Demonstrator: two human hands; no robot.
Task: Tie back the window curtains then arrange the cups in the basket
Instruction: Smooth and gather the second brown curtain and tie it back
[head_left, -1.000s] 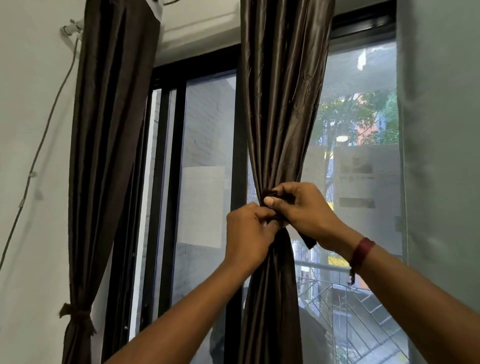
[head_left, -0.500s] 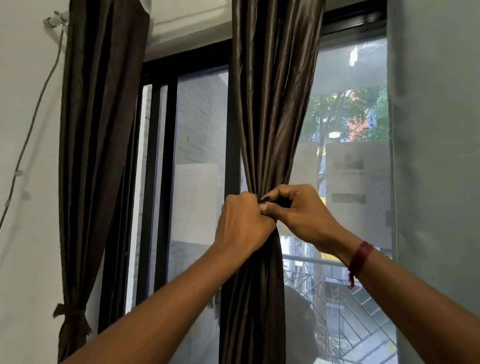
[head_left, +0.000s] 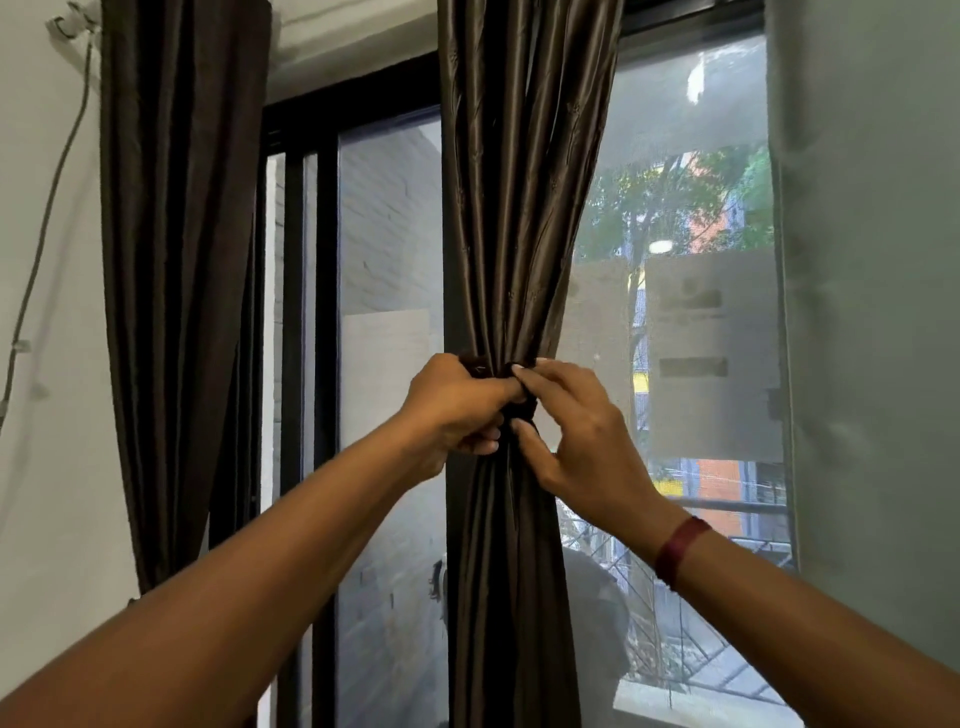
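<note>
Both forearms reach up from the bottom corners, a dark red wristband (head_left: 680, 551) on the right wrist. The left hand (head_left: 457, 410) is clenched around the gathered middle of the centre curtain (head_left: 511, 218), fingers curled tight into the fabric. The right hand (head_left: 576, 447) sits just beside it, touching it at the fingertips, thumb and forefinger pinching a dark tie (head_left: 519, 408) that wraps the bunched cloth; the other fingers are spread loose. The curtain is drawn into a narrow waist right between the two hands, fanning wider above and hanging in straight folds below. Off to the left, a second curtain (head_left: 176, 260) hangs against the wall beside a thin cable (head_left: 47, 218). Behind it all, the black-framed window (head_left: 322, 338), with trees and buildings outside. No cups or basket in view.
</note>
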